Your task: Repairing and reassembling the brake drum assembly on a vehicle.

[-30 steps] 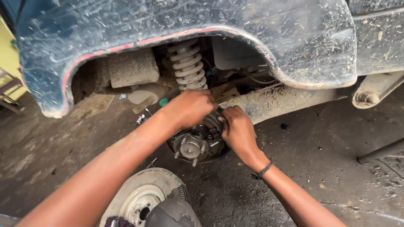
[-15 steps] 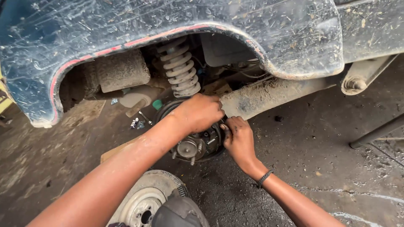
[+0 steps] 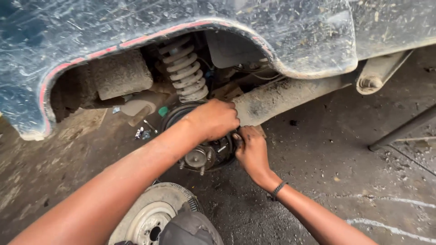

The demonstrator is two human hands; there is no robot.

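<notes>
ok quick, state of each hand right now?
Left hand: curled closed over the top of the wheel hub assembly; what it grips is hidden.
Right hand: fingers pressed at the hub's right edge; grip cannot be told.

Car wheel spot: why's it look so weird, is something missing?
Yes. The wheel is off, so the bare hub with its studs shows under the arch. Both hands, left hand and right hand, are on it. A removed brake drum lies on the ground. The body panel is mud-caked.
</notes>
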